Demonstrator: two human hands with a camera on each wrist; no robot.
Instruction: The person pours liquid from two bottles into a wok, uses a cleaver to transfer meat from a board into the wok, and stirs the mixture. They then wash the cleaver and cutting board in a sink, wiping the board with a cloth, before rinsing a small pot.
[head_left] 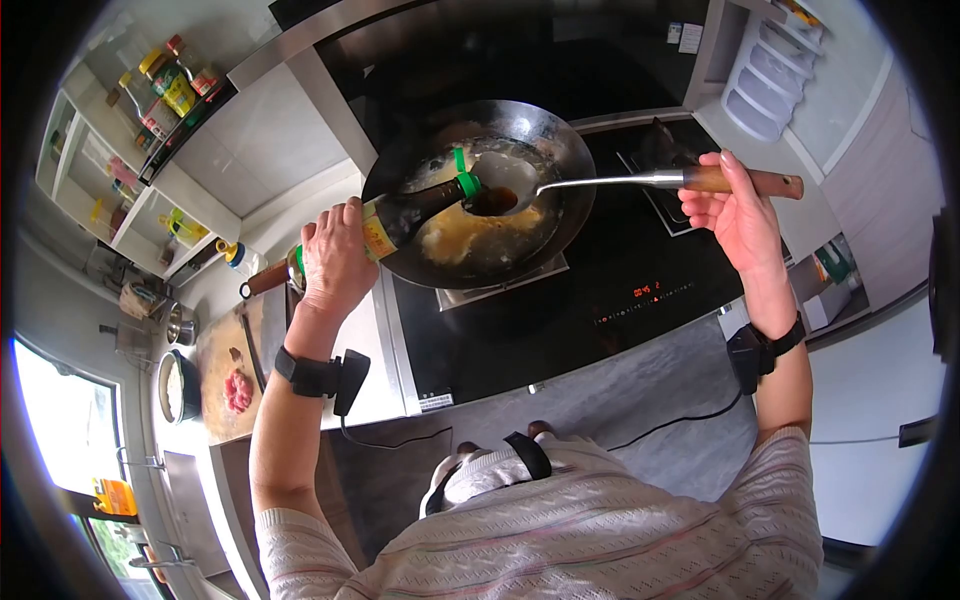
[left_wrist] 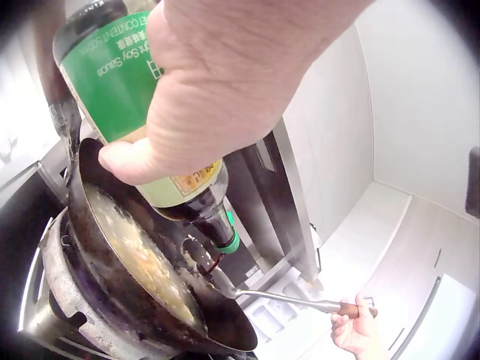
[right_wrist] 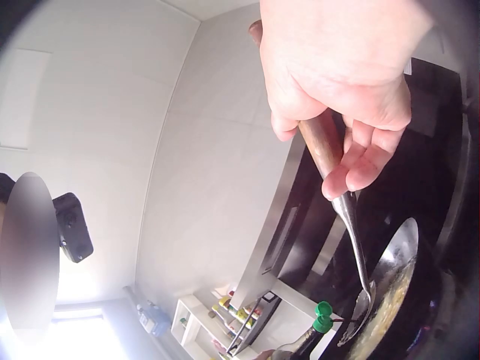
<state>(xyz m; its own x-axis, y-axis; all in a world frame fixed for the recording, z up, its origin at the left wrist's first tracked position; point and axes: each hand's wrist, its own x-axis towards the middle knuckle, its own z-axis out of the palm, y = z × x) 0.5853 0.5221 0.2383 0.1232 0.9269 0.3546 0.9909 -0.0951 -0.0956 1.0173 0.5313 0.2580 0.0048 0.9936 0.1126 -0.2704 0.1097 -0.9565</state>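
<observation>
My left hand [head_left: 338, 258] grips a soy sauce bottle [head_left: 405, 215], tilted with its green-capped mouth over the bowl of a ladle. The green label reads "Light Soy Sauce" in the left wrist view, where a thin dark stream runs from the spout. Dark liquid lies in the ladle [head_left: 600, 183], which has a steel shaft and a wooden handle. My right hand [head_left: 735, 205] holds that handle between thumb and fingers. Beneath both is a dark wok [head_left: 570, 150] with cloudy, yellowish broth [head_left: 450, 240]; the ladle's bowl is just above it.
The wok rests on a black glass cooktop [head_left: 500, 345] with lit red digits. Its wooden handle [head_left: 265, 279] points left. On the left counter are a cutting board [head_left: 215, 365] with raw meat [head_left: 238, 390] and a bowl [head_left: 172, 385]. Bottles [head_left: 168, 85] stand on a shelf; a white rack [head_left: 770, 80] is at the right.
</observation>
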